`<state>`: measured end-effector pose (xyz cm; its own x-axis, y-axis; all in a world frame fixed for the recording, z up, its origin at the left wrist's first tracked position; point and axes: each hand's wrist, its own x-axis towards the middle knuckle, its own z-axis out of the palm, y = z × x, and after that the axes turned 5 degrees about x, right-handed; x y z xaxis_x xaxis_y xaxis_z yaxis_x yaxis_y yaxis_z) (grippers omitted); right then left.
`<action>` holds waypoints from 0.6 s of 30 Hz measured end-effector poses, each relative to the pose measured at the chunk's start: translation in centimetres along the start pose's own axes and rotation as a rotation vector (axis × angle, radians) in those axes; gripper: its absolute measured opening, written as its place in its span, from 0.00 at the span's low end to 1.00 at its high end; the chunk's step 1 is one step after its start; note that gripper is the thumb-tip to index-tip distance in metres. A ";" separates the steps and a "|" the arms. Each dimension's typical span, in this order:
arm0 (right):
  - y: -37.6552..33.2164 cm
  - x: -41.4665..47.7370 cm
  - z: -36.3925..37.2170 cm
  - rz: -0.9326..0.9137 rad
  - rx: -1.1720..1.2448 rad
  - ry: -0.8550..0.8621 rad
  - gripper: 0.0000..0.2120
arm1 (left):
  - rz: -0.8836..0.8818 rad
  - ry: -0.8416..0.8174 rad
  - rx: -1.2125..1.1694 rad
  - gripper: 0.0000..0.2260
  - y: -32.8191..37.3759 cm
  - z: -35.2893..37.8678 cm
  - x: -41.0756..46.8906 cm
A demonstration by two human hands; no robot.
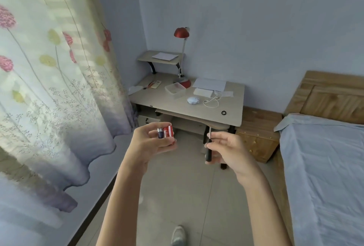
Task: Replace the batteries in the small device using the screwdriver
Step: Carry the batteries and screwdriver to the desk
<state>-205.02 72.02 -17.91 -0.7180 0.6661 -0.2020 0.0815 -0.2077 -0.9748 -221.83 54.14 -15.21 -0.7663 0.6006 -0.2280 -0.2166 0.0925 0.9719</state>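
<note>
From the head view, the left hand [146, 144] grips a few batteries [165, 131] and the right hand [231, 152] holds the screwdriver [208, 148] upright, both in the air well short of the desk [173, 107]. Neither hand holds a device. A white round thing [192, 100] on the desk may be it, so opening it and swapping the batteries look not yet begun.

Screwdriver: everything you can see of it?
Small screwdriver: black handle, looks plastic, with a thin bare metal shaft. It stands near upright in mid-air, shaft up, handle down. The right hand holds the handle in its fingers; nothing else touches it. It is apart from the batteries in the left hand. Tip type too small to tell.
</note>
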 end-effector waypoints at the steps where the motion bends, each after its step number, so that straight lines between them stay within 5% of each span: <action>1: -0.5 2.0 0.3 -0.005 0.004 0.008 0.11 | 0.002 -0.010 0.005 0.19 0.6 0.0 2.1; 18: -7.4 28.0 1.6 -0.008 0.034 0.149 0.14 | -0.007 -0.152 0.082 0.20 8.6 1.4 31.6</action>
<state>-226.85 91.04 -16.21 -0.6079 0.7663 -0.2082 0.0510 -0.2240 -0.9733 -247.09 75.01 -13.92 -0.6632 0.7126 -0.2289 -0.1663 0.1579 0.9733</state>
